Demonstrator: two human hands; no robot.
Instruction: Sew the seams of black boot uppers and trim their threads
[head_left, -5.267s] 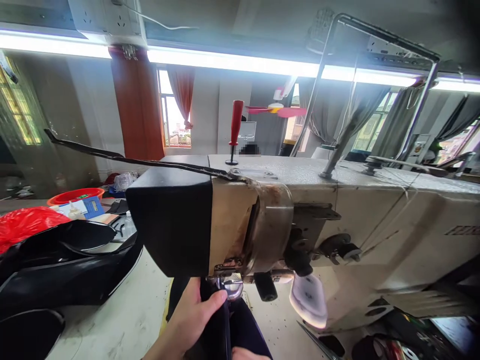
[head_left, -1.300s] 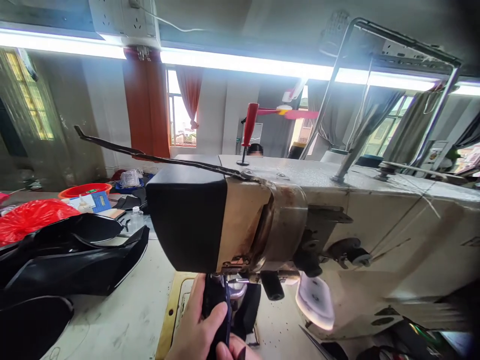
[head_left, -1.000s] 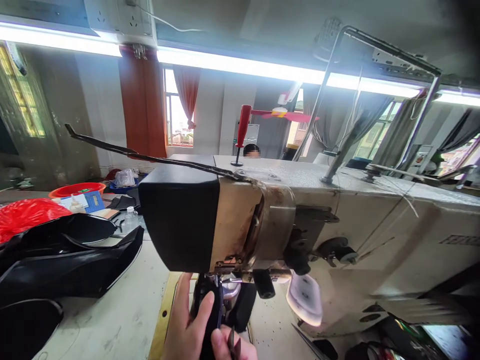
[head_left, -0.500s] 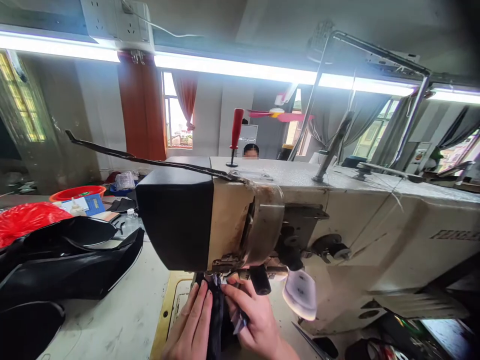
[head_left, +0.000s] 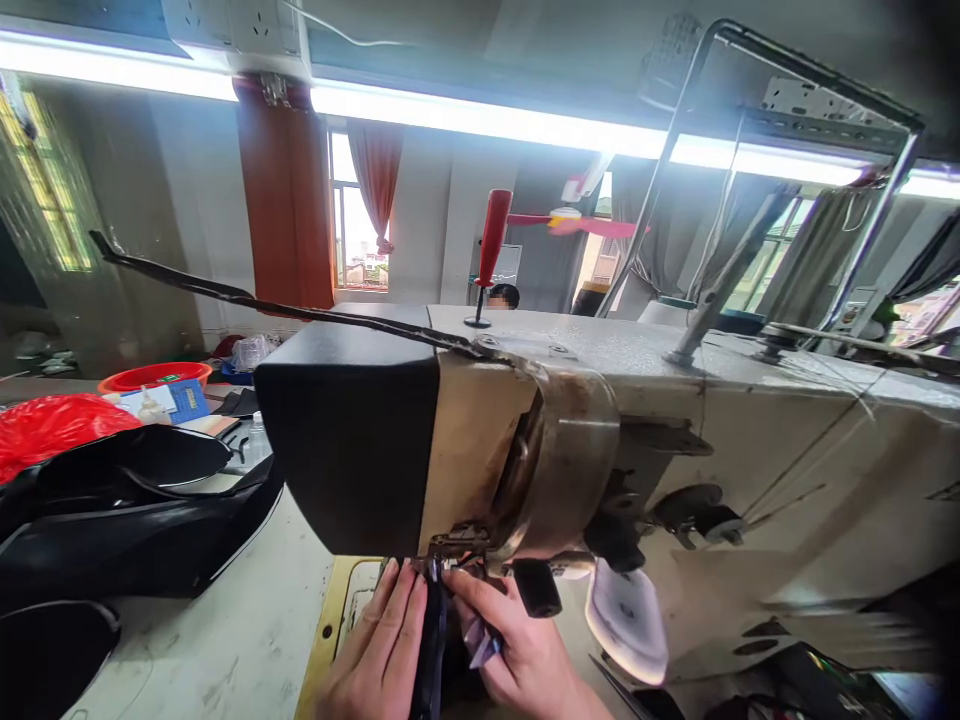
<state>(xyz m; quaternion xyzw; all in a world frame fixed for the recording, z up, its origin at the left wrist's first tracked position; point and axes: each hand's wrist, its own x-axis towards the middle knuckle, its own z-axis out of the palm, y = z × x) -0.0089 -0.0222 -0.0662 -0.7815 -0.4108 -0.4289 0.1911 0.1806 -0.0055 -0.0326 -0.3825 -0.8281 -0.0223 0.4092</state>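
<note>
The sewing machine fills the middle of the view, its needle area partly hidden behind the head. Below it a black strip-like piece of material runs toward me under the presser area. My left hand lies flat along the left side of that piece, fingers stretched out and close together. On the other side, my right hand pinches the edge of the piece with thumb and forefinger close to the needle. A small greyish scrap shows beneath its curled fingers.
Black shiny cut pieces lie on the table at left, by a red plastic bag and an orange basin. A lit white lamp hangs at right, near scissors. A red-handled screwdriver stands on the machine. One person sits behind.
My viewpoint has shifted slightly closer, so the machine looks larger and further right. Both hands keep nearly the same place and hold on the black piece.
</note>
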